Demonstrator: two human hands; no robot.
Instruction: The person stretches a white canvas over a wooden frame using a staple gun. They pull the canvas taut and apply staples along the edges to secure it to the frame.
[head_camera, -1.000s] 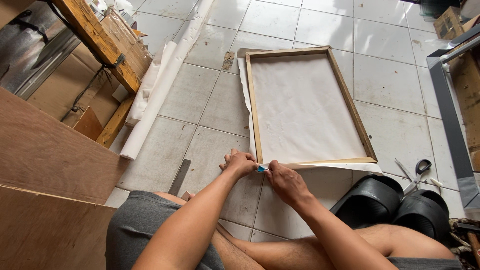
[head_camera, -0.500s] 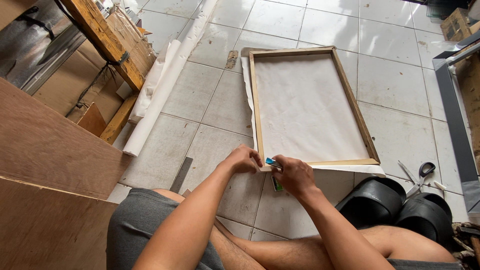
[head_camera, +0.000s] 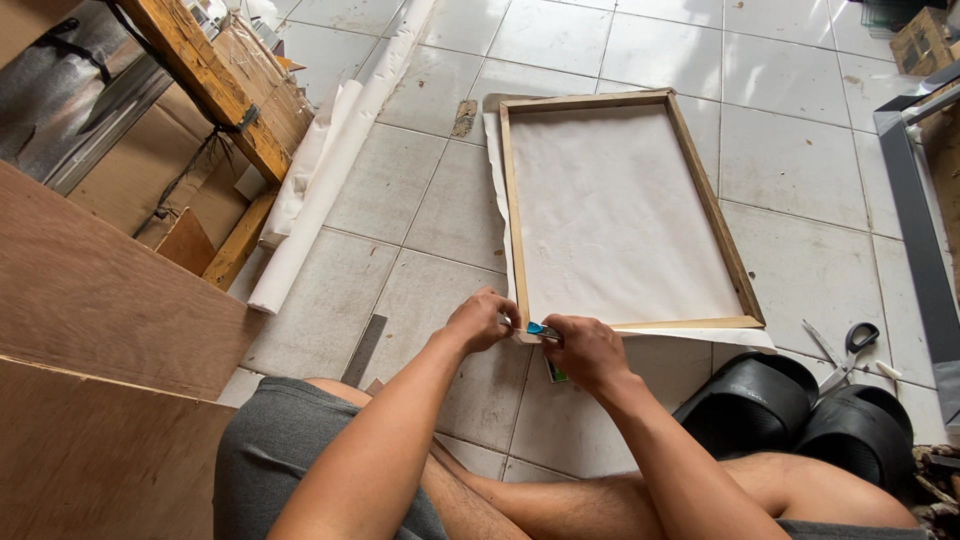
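From the head view we can barely make out the small blue tool (head_camera: 540, 329), mostly hidden in our curled right hand (head_camera: 585, 350); our left hand (head_camera: 480, 320), fingers bent, presses the near corner of the wooden frame (head_camera: 735, 268) lying on the floor tiles (head_camera: 800, 150)

Just past my hands I count one wooden frame (head_camera: 612, 98), with one white canvas sheet (head_camera: 620, 210) under it. My two hands, left hand (head_camera: 480, 318) and right hand (head_camera: 585, 350), meet on one small blue tool (head_camera: 540, 329). Right of my right hand lie two black sandals (head_camera: 800, 410) and one pair of scissors (head_camera: 845, 350). Left of my left hand sits one metal ruler (head_camera: 364, 349), and farther off two white rolls (head_camera: 330, 170).
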